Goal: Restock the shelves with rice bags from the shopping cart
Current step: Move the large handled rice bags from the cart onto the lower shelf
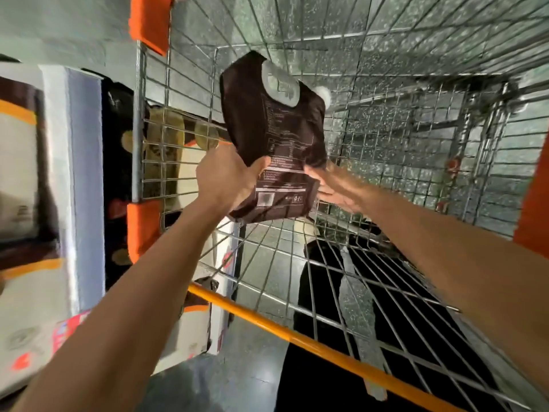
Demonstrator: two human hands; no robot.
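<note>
Dark brown plastic rice bag (276, 138) w/ white label: held above basket of silver wire shopping cart (416, 144), not touching it. L hand (225, 179) grip: fingers curled round bag's lower-left edge. R hand (335, 188) grip: fingers straight, pressed flat vs. bag's right side. White shelf unit (74, 173): left of cart.

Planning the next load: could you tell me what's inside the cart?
Only a dark rice bag, gripped by the left hand, right hand touching. It hides some cart floor.
</note>
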